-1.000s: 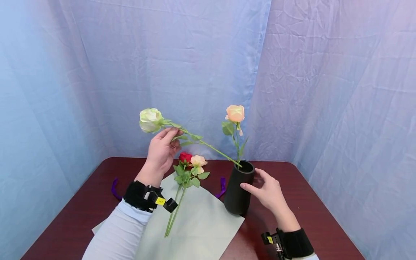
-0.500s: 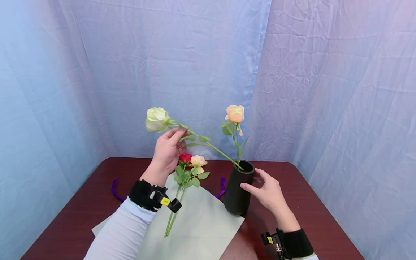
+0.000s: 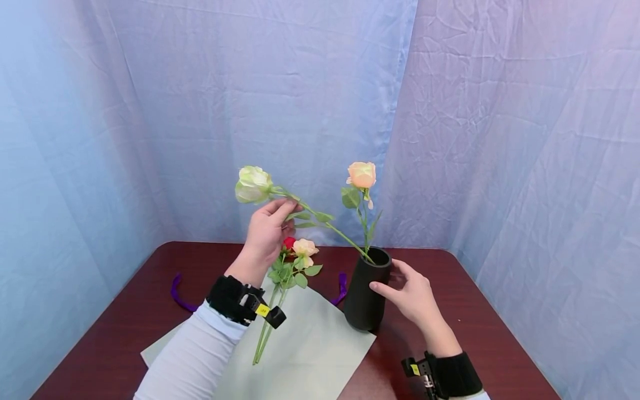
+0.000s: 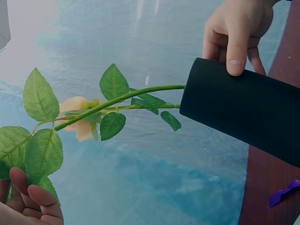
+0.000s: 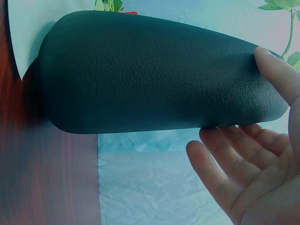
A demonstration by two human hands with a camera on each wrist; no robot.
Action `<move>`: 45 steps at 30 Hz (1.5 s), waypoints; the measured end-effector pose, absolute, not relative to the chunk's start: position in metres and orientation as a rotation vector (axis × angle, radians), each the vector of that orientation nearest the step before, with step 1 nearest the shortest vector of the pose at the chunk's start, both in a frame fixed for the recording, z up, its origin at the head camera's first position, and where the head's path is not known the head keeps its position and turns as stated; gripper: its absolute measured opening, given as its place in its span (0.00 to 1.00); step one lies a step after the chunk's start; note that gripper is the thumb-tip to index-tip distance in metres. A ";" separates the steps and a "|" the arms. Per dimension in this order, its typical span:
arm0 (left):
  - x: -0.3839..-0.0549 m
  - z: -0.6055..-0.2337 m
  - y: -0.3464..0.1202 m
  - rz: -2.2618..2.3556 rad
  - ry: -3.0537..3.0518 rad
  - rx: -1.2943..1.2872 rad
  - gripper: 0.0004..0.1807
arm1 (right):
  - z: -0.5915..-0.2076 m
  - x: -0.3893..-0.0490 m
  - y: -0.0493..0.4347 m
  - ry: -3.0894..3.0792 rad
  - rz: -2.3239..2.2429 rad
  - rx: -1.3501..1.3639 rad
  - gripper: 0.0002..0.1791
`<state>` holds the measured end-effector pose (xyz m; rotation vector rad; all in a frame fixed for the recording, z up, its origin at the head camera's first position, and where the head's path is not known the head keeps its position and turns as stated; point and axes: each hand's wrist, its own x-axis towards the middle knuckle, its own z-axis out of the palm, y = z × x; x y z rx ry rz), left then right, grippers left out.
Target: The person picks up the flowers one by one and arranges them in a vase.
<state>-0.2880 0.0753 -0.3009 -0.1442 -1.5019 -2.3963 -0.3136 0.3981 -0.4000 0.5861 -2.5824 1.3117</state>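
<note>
Progress was partial. Of four flowers in view, the peach flower [image 3: 361, 175] stood in the vase [image 3: 366, 294], its stem down the mouth and its bloom well above the rim. The white flower [image 3: 254, 185] was only begun: the lower end of its stem lay just inside the mouth, while the rest leaned steeply out to the left. The red flower [image 3: 289, 243] and the cream flower [image 3: 305, 248] lay side by side on the paper [image 3: 320, 339], outside the vase and untouched.

The left hand [image 3: 265, 230] pinched the white flower's stem below the bloom, thumb and fingers together on it among the leaves. The right hand [image 3: 412, 291] held the vase near its top, thumb on one side and fingertips against the other, the fingers slightly spread.

The vase stood roughly upright at the paper's right corner; whether its base overlapped the paper could not be told. A purple ribbon [image 3: 177, 291] showed on the table [image 3: 480, 322] on both sides of the paper; whether it was one piece was not visible.

In my judgement, the white flower remained to be seated deeper and straightened.
</note>
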 end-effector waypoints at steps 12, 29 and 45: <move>-0.294 -0.305 0.087 -2.339 -1.623 -0.152 0.09 | -0.401 -0.314 0.398 -2.578 1.324 0.585 0.40; -0.299 -0.309 0.108 -2.204 -1.815 -0.176 0.11 | -0.401 -0.313 0.399 -2.578 1.284 0.587 0.41; -0.305 -0.315 0.120 -2.147 -1.954 -0.218 0.15 | -0.400 -0.313 0.399 -2.578 1.300 0.581 0.41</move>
